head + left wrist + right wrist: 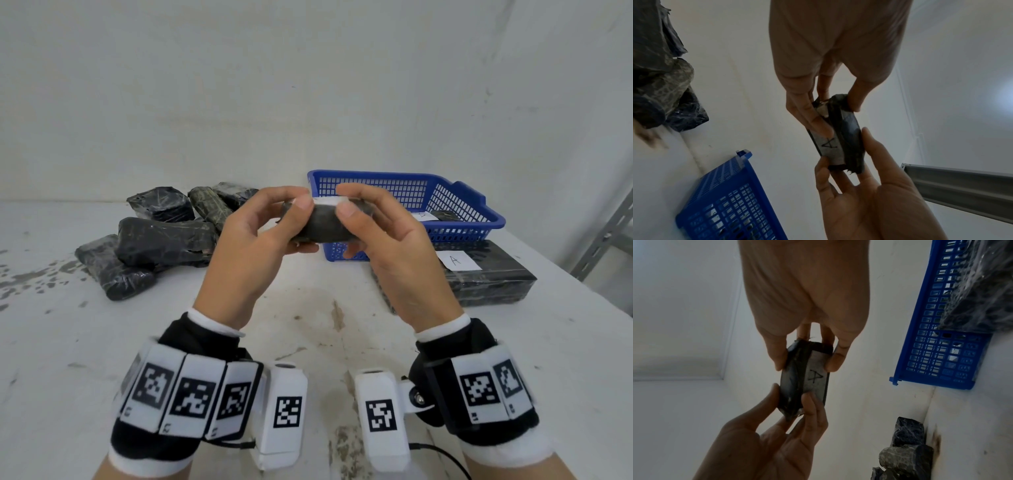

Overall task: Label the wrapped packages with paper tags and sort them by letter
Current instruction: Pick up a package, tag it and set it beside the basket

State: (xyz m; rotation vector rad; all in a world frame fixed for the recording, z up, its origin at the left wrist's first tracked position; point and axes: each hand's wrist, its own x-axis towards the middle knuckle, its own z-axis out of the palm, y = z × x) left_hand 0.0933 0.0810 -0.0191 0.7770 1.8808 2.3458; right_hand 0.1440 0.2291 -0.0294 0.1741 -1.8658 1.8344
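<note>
A small dark wrapped package (pixel 318 226) is held above the table between both hands. A white paper tag (pixel 327 200) marked "A" (pixel 830 144) lies along its top face. My left hand (pixel 301 224) pinches the package's left end, thumb on the tag's edge and fingers underneath. My right hand (pixel 352 229) pinches the right end the same way. The wrist views show the package (pixel 795 382) and the tag (pixel 817 378) between the fingertips. A pile of several untagged dark packages (pixel 161 236) lies at the left back of the table.
A blue basket (pixel 404 174) stands at the back right and holds a tagged package (pixel 442 216). In front of it lies a long dark package (pixel 493 284) with an "A" tag (pixel 457 260). A grey metal shelf post (pixel 603 236) stands at the far right. The table (pixel 308 325) is white and stained.
</note>
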